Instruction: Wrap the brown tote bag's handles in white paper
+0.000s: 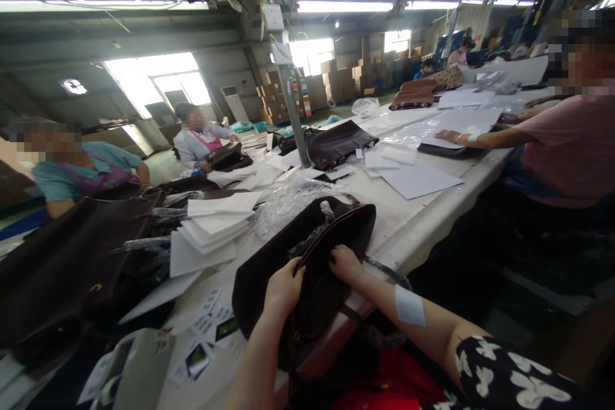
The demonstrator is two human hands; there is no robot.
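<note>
A dark brown handbag (269,256) lies tilted on the table in front of me, its zipped mouth facing me. My left hand (284,287) is closed on the near rim of the mouth, with the thumb over the zipper edge. Inside the opening is my right hand (346,264), its fingers curled against the dark interior; what they grip is hidden. A plastic-wrapped handle (310,230) rests on the bag's far side. Another strap (384,267) hangs out at the right, beneath my right forearm.
White foam sheets (211,230) are stacked left of the bag, beside a large pile of dark bags (72,262). Clear plastic (293,205) lies behind it. Small printed cards (196,359) and a grey device (144,365) sit front left. Co-workers are at both sides; a metal post (295,115) rises mid-table.
</note>
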